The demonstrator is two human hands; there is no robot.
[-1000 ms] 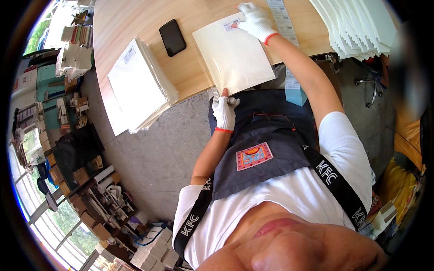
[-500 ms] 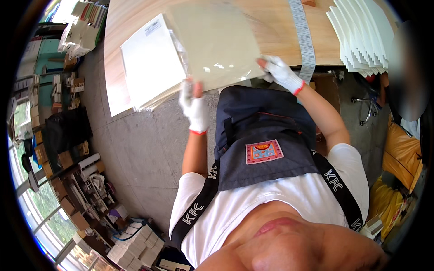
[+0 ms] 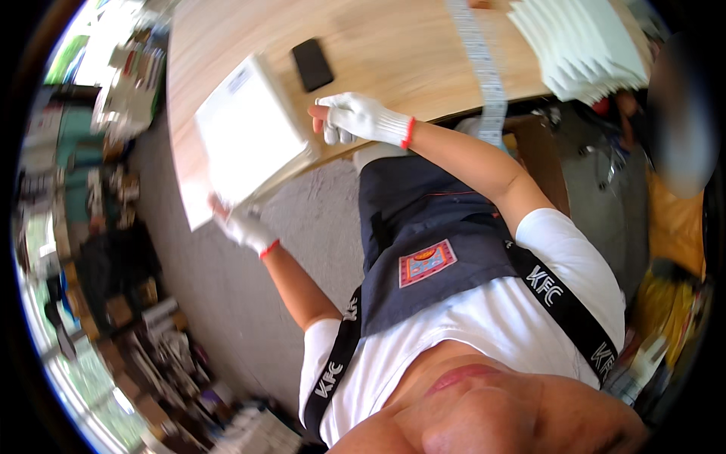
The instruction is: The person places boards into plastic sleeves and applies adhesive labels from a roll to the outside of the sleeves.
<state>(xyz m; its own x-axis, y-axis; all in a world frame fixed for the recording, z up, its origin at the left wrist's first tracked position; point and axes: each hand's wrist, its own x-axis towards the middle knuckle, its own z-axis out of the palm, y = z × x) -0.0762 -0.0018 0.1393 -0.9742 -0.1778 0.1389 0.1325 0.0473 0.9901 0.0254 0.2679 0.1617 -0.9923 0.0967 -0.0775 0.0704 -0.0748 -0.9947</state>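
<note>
A stack of flat white packages (image 3: 246,125) lies on the left part of the wooden table, a printed label near its far edge. At the stack's near left corner, my left hand (image 3: 240,227) in a white glove is blurred by motion. Its fingers look stretched and apart, with nothing visible in them; whether they touch the stack I cannot tell. Just right of the stack, my gloved right hand (image 3: 359,119) hovers at the table's near edge. Its bare fingertips point left, the fingers loosely bent and apart, and it holds nothing. Beyond it lies a black phone (image 3: 312,65).
A long strip of printed labels (image 3: 480,60) runs across the table (image 3: 401,38) and hangs over its near edge. Fanned white sheets or envelopes (image 3: 578,45) are piled at the right. Laden shelves (image 3: 83,181) stand left, past the grey floor (image 3: 227,318).
The large translucent plastic sheet that both hands held has left view, uncovering the phone. My left hand has moved left to the stack's corner; my right hand has moved left toward the stack.
</note>
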